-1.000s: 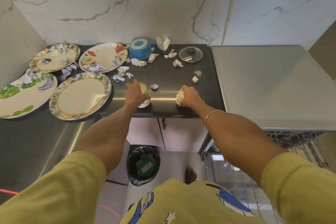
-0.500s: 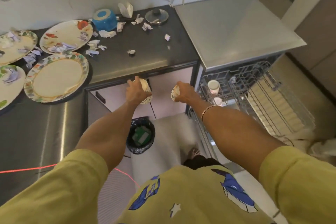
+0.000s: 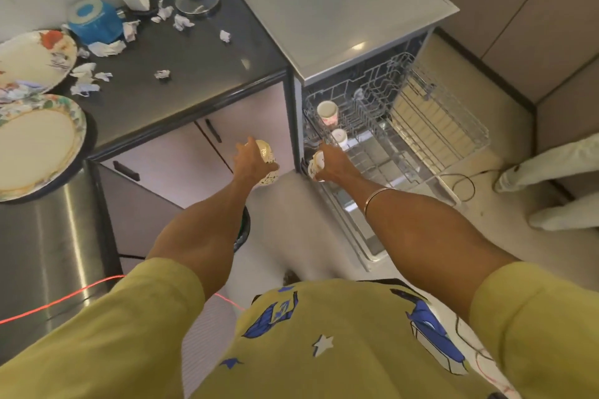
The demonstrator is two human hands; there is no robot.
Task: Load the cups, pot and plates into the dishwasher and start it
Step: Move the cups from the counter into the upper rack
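Likely a home kitchen — counter (image 3: 194, 68), open dishwasher (image 3: 389, 126), plates (image 3: 35, 146).

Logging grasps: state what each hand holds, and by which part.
Left hand grips a cup round its side. Right hand grips another cup round its body.

Both arms reach forward, left hand (image 3: 251, 162) and right hand (image 3: 334, 162) curled in grips.

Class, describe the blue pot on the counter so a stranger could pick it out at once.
Start at the dark countertop left of the open dishwasher. Go to its back left, beside the marbled wall. The blue pot sits upside down among crumpled paper scraps; it is the only blue thing there, unlike the floral plates nearby.
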